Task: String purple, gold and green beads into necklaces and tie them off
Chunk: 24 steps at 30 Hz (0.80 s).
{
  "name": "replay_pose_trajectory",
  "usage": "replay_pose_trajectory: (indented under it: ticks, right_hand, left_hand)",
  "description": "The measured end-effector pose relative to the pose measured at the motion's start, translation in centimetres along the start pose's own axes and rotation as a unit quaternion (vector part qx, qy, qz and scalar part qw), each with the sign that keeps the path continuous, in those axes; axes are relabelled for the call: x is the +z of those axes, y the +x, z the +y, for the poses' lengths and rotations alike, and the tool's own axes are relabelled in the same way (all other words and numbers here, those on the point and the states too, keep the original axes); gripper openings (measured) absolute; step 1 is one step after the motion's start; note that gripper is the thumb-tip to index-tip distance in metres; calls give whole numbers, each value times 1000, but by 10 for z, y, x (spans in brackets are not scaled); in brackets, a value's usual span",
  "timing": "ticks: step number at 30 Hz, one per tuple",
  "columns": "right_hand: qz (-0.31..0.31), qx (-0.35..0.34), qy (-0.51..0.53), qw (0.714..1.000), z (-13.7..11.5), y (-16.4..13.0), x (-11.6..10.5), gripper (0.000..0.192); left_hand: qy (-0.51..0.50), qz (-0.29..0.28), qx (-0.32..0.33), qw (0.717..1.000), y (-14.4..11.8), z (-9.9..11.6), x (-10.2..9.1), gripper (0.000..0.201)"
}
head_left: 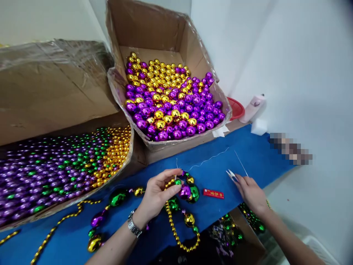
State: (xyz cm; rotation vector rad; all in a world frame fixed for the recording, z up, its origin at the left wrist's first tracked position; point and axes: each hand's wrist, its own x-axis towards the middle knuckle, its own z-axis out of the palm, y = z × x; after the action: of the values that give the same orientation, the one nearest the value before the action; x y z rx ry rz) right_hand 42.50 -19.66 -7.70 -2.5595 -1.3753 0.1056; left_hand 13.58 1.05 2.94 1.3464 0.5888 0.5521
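My left hand (162, 189), with a metal watch (134, 224) at the wrist, pinches a bead necklace (185, 191) of purple, green and gold beads. A loop of small gold beads (172, 228) hangs below the fingers. Closed round a small pair of thread snips (231, 175), my right hand (252, 195) is above the blue table to the right, apart from the necklace. The blade tips point left; the handles are hidden in the palm. A thin straight white strand (241, 162) rises by the right fingers. Loose white thread (208, 160) runs across the blue cloth.
A carton (150, 141) of large gold and purple beads stands behind the table, beside another carton (55, 92) of smaller beads. A red packet (213, 193) lies between my hands. A pink bottle (253, 108) and a white block (259, 126) are at back right. Below sits a box (248, 235).
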Motion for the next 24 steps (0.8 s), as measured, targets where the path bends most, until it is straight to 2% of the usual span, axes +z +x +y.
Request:
replay_pose_trajectory:
  ticks: [3, 5, 9, 10, 12, 14, 18, 24]
  right_hand:
    - [0, 8, 56, 998, -16, -8, -9, 33]
    - [-22, -3, 114, 993, -36, -8, -20, 36]
    - [-129, -77, 239, 959, -93, 4, -52, 33]
    - [-161, -102, 278, 941, -108, 9, -59, 32]
    - [-233, -139, 403, 874, -134, 18, -69, 31]
    - [-251, -156, 443, 846, -151, 26, -73, 30]
    - [-249, -178, 450, 839, -165, 35, -69, 29]
    - [-249, -201, 454, 831, -162, 41, -66, 27]
  left_hand:
    - [16, 1, -4, 1000, 0, 1, 0, 36]
    - [17, -9, -9, 1000, 1, 1, 1, 37]
    - [-1, -35, -19, 999, 2, 2, 3, 39]
    - [-5, -39, -19, 999, 3, 2, 4, 40]
    - [-6, -46, -19, 999, 3, 2, 4, 40]
    - [2, -51, -20, 998, 3, 2, 4, 41]
    - [23, -59, -23, 998, 3, -1, 2, 41]
    - [11, -72, -34, 997, 6, -1, 2, 42]
